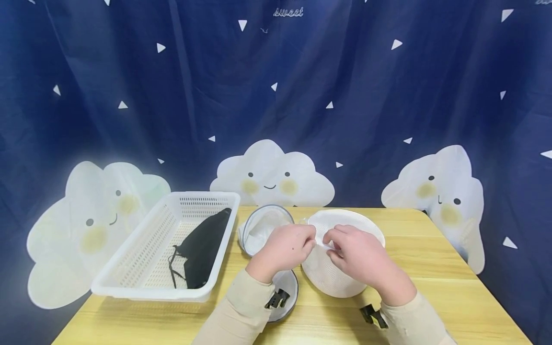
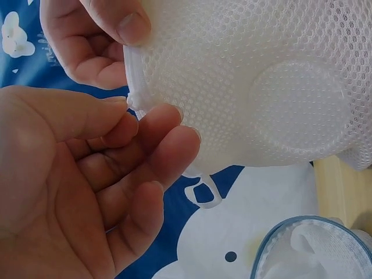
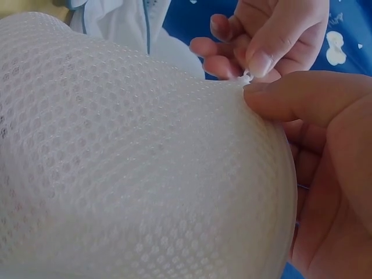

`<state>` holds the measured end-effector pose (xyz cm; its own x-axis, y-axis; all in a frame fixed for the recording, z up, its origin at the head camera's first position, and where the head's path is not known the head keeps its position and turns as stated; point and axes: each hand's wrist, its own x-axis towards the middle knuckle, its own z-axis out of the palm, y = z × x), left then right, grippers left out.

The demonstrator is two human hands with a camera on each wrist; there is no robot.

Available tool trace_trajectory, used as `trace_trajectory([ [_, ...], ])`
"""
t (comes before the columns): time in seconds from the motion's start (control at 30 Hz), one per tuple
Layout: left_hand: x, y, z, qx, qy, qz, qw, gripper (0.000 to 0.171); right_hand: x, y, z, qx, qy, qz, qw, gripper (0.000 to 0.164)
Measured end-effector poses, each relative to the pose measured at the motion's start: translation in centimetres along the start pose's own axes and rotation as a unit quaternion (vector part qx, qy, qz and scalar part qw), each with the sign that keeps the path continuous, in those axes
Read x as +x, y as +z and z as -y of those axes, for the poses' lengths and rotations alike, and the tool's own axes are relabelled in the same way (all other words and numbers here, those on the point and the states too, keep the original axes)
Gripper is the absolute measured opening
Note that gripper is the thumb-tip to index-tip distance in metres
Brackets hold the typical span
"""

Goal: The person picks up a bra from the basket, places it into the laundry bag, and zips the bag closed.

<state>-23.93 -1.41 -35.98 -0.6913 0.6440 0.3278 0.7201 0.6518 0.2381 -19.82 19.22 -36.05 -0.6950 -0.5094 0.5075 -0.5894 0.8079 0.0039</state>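
Note:
A round white mesh laundry bag (image 1: pixel 332 278) is held up over the right half of the table. My left hand (image 1: pixel 286 247) pinches a small white zipper end (image 2: pixel 133 103) between thumb and index finger, its other fingers loosely bent. My right hand (image 1: pixel 362 254) grips the bag's zipped edge (image 2: pixel 135 70) close beside it, thumb on the mesh and fingers behind. A white loop (image 2: pixel 216 196) hangs from the rim below my left fingers. In the right wrist view the mesh (image 3: pixel 151 163) bulges out and partly covers the right fingers.
Left on the wooden table (image 1: pixel 448 302) stands a white slotted basket (image 1: pixel 146 292) holding a black cloth item (image 1: pixel 207 249) with a cord. A blue-rimmed white mesh bag (image 1: pixel 258 235) lies behind my left hand. Another dark-rimmed round piece (image 1: pixel 288 287) lies under my left wrist.

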Motion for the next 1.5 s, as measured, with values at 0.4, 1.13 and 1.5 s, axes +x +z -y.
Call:
trace_trajectory([
  [0.4, 0.0, 0.0, -0.7, 0.008, 0.005, -0.003, 1.0, 0.028, 0.1, 0.3, 0.4, -0.002, 0.008, 0.005, 1.0, 0.018],
  [1.13, 0.1, 0.4, -1.7, 0.027, 0.033, 0.015, 0.999, 0.027, 0.2, 0.8, 0.8, -0.015, 0.039, 0.016, 0.999, 0.036],
  [1.5, 0.1, 0.6, -1.4, 0.021, 0.021, 0.012, 0.9995, 0.028, 0.2, 0.6, 0.9, 0.006, 0.044, 0.011, 0.999, 0.036],
])
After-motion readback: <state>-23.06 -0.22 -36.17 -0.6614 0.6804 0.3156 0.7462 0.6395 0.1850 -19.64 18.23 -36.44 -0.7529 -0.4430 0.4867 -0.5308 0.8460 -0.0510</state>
